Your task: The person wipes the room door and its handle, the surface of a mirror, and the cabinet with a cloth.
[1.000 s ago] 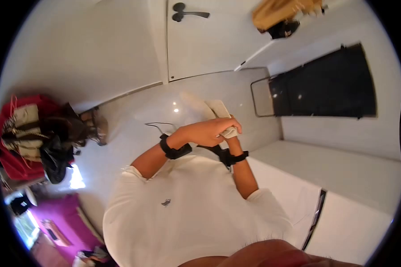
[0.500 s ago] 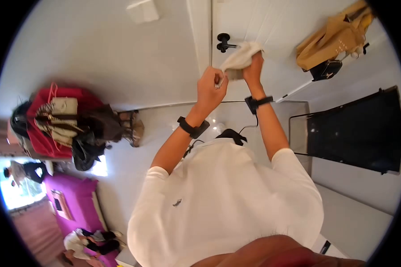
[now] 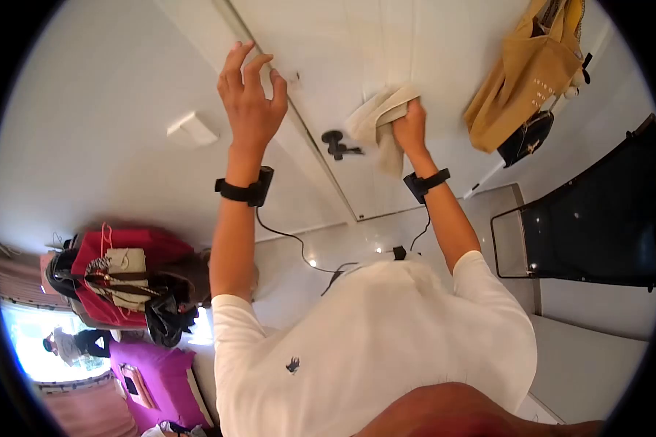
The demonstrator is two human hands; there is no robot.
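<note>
My right hand (image 3: 411,130) is closed around a cream cloth (image 3: 384,120), which is bunched and hangs down against the white door (image 3: 386,44). Just left of the cloth is the black door handle (image 3: 337,146). My left hand (image 3: 251,98) is raised near the door's edge and frame, its fingers spread and nothing in them. Whether its fingertips touch the surface I cannot tell. Each wrist wears a black strap with a small device and a cable.
A white switch plate (image 3: 193,130) sits on the left wall. A tan tote bag (image 3: 521,87) hangs at right, above a black folding frame (image 3: 590,211). Clothes and bags (image 3: 127,269) hang at left. A person (image 3: 76,344) is by the window, near a purple-covered bed (image 3: 157,379).
My left hand has let go of the cloth, moved up and left, and opened. My right hand, still holding the cloth, has shifted slightly down, so the cloth is right of the handle.
</note>
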